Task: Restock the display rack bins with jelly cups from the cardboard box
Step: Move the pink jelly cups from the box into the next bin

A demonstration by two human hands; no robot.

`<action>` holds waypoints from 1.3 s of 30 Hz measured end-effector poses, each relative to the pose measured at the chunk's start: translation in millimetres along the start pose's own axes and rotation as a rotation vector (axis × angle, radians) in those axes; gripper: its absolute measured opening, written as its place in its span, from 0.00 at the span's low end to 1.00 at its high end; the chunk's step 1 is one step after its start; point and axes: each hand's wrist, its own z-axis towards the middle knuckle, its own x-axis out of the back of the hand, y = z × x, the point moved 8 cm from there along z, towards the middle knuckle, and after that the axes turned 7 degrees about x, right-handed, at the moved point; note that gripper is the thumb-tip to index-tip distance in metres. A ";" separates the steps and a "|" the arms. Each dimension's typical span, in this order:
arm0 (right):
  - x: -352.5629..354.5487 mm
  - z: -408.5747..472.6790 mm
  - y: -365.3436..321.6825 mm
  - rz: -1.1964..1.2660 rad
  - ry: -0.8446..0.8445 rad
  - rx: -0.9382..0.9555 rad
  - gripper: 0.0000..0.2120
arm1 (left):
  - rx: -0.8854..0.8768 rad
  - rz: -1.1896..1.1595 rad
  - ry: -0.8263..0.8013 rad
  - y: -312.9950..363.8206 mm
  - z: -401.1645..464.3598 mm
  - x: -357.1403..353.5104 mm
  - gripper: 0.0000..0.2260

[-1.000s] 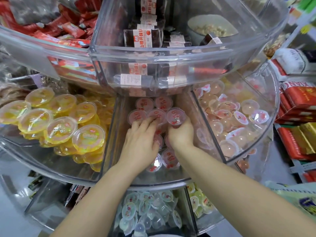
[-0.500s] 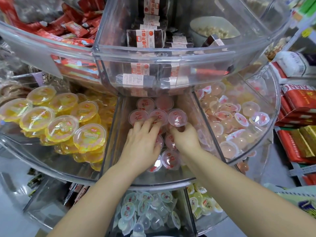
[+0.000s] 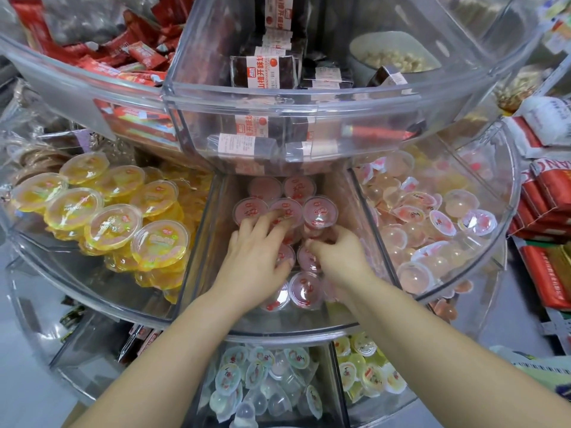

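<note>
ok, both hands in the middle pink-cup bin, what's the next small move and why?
Probably seat the cup under the right hand into the front rows, then draw both hands out. Its fingers curl over pink jelly cups low in the middle bin, the left hand lies flat on the cups, and the rear stack already stands tidy.

Both hands reach into the middle bin (image 3: 197, 257): the left hand (image 3: 256, 261) at 9 o'clock of the right hand (image 3: 340, 257), both among jelly cups (image 3: 304, 290). The large-cup bin (image 3: 46, 264) lies at 9 o'clock, the small-cup bin (image 3: 503, 217) at 3 o'clock, and the upper tier (image 3: 278, 112) at 12 o'clock.
</note>
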 end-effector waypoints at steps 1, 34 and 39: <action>2.6 -4.7 -0.5 0.028 -0.023 -0.026 0.07 | -0.001 -0.021 0.007 0.5 -0.3 2.4 0.27; -440.4 -289.4 382.5 -0.762 -1.304 -0.255 0.06 | 1.729 -1.089 0.292 -423.9 -540.4 -268.0 0.08; -548.0 -219.9 515.0 -0.932 -1.206 -0.082 0.05 | 1.690 -1.033 0.267 -543.5 -534.0 -378.6 0.07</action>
